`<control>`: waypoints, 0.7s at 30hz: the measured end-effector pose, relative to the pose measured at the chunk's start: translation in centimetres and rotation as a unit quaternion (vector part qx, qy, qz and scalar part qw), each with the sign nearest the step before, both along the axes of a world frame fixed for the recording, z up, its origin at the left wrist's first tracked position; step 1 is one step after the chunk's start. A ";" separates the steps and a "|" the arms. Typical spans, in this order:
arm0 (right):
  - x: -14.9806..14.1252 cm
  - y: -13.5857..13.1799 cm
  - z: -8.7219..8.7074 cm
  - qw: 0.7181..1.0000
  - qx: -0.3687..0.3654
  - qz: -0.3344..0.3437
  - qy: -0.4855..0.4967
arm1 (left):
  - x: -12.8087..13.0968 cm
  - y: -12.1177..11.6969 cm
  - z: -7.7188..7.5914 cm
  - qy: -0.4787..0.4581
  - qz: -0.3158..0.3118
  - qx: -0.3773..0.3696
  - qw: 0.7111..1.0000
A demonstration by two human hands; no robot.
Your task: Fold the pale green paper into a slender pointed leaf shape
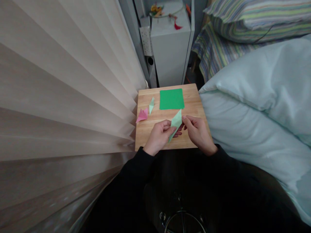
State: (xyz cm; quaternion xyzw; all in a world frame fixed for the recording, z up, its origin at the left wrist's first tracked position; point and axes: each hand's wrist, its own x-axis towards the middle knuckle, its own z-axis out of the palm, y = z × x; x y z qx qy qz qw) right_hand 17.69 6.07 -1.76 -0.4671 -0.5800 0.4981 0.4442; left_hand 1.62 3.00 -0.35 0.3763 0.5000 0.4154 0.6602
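Observation:
A pale green folded paper (176, 120), long and pointed at both ends, is held above the small wooden table. My left hand (160, 133) grips it, thumb on the front and fingers behind. At the paper's right edge, my right hand (195, 129) has its thumb and forefinger pinched together; whether they hold that edge is too small to make out. On the table lie a pink origami piece (142, 115), a small pale green paper crane (151, 105) and a stack of green paper squares (171, 99).
The wooden table (143, 138) stands between a pleated curtain (85, 90) on the left and a bed with a pale blue quilt (247, 106) on the right. Behind it is a white cabinet (171, 51) with small ornaments on top. A metal stool base (182, 213) shows below.

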 end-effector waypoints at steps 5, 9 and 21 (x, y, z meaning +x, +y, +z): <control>1.0 0.6 0.7 0.997 -0.015 0.036 0.069 | -1.2 0.5 -0.1 0.140 -0.031 0.057 0.988; 1.8 0.8 1.5 0.994 -0.020 0.104 0.038 | -2.2 0.7 0.4 0.183 -0.054 0.077 0.979; 0.0 0.7 -0.2 0.975 -0.118 -0.067 0.178 | -0.6 0.1 1.4 -0.087 0.082 0.010 0.993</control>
